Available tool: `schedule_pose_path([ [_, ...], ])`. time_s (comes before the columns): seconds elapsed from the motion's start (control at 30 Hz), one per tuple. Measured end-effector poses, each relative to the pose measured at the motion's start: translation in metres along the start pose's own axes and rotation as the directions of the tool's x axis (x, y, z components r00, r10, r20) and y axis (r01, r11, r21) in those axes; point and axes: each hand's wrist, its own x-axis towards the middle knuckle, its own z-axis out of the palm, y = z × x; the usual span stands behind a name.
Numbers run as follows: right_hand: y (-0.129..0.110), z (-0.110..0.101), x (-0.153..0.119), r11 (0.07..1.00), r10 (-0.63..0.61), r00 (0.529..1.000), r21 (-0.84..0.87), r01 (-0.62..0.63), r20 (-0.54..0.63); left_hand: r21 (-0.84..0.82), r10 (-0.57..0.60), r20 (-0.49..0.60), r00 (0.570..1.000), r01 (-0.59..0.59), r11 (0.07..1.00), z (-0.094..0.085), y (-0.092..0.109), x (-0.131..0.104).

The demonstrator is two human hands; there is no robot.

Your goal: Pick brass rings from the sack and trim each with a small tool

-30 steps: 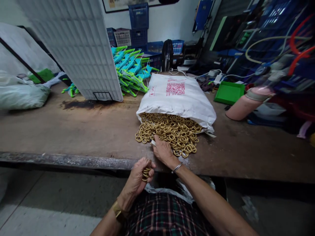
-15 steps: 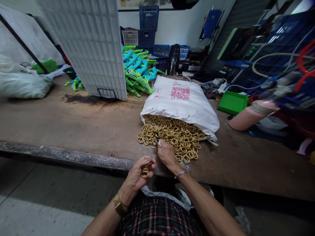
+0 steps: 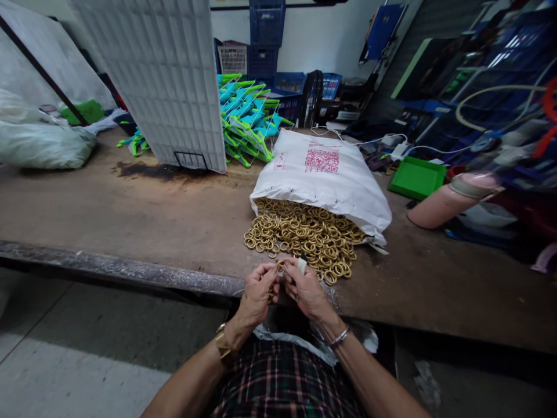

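Observation:
Gold-coloured rings (image 3: pixel 313 232) spill in a heap from the mouth of a white sack (image 3: pixel 322 174) with a red printed square. In front of the heap, my left hand (image 3: pixel 256 294) is closed around several rings, mostly hidden by its fingers. My right hand (image 3: pixel 306 288) is pinched close beside it, fingertips nearly meeting the left ones. One ring (image 3: pixel 281 265) shows between the two hands, at the fingertips. Something pale is on a finger of my right hand.
A ribbed grey panel (image 3: pixel 174 87) stands on the table (image 3: pixel 130 220), with turquoise and green plastic pieces (image 3: pixel 248 116) behind it. To the right are a green tray (image 3: pixel 416 177) and a pink cylinder (image 3: pixel 448 203). A pale bag (image 3: pixel 43 142) lies left.
My right hand has drawn back from the edge of the ring heap to my left hand. My left hand has turned and moved slightly up, and a ring now shows between the fingertips.

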Motion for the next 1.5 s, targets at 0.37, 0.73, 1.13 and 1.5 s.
schedule_pose_path([
  [0.37, -0.002, -0.011, 0.003, 0.840, -0.196, 0.980, -0.510, 0.184, 0.032, 0.497, 0.339, 0.027, 0.940, -0.306, 0.812, -0.004, 0.001, -0.007],
  [0.73, 0.004, -0.015, 0.000, 0.746, -0.215, 0.975, -0.633, 0.205, 0.062, 0.173, -0.126, 0.115, 0.985, 0.105, 0.979, -0.003, 0.003, -0.013],
  [1.13, 0.006, -0.028, -0.009, 0.358, -0.265, 0.914, -0.850, 0.388, 0.306, 0.321, -0.005, 0.065, 0.998, -0.016, 0.947, -0.001, 0.002, -0.012],
  [1.5, 0.003, -0.025, -0.016, 0.057, -0.179, 0.920, -0.930, 0.362, 0.348, 0.444, 0.054, 0.065, 0.996, -0.078, 0.893, -0.004, 0.000, -0.014],
])
